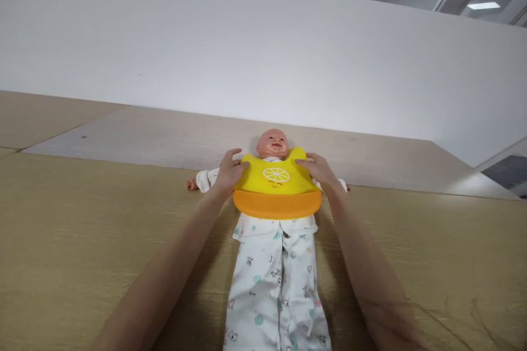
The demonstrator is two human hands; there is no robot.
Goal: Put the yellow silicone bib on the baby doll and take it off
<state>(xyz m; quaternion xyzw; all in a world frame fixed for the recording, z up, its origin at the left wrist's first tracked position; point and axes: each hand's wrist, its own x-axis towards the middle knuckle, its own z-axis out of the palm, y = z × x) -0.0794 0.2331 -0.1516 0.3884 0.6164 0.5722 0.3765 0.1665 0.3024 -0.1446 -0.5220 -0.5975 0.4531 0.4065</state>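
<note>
While left hand (228, 173) at 9 and right hand (319, 171) at 3 grip the bib (276, 186) on the doll (273, 143) | step: seating bib, it seems | next call — probably fastening behind neck.

Pale wooden tabletop (82, 241) gives open passage on both sides of the pyjama-clad plastic baby doll (275, 279). White wall (263, 55) blocks beyond.
</note>
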